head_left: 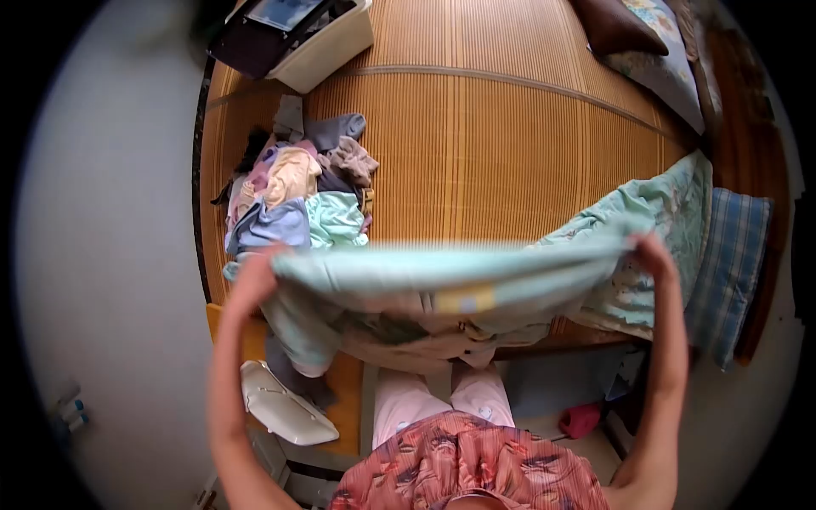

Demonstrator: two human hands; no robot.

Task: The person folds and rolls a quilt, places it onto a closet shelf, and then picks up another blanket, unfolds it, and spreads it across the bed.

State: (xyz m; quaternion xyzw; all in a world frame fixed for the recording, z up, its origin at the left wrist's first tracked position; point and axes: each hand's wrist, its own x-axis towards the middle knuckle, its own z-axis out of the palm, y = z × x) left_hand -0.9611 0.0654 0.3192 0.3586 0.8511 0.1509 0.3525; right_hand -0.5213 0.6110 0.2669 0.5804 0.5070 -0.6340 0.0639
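A mint-green printed cloth [450, 272] is stretched wide in front of me, blurred by motion, with a yellow patch near its middle. My left hand [259, 276] grips its left end, and my right hand [653, 255] grips the right end. Both hands are closed and smeared. The lower part of the cloth hangs in folds above my pink trousers [399, 408]; whether it is a garment or a sheet I cannot tell. Beyond my left hand lies a heap of crumpled clothes [289, 183]. Close to my right hand is a green patterned fabric [671, 212] on the bed.
A slatted bamboo mat [459, 153] covers the bed. At the far left stands a white bin [327, 51] with dark items. A blue checked cushion [731, 263] and a brown pillow [616, 30] lie on the right. A cream bag [285, 408] rests on a wooden surface [347, 399].
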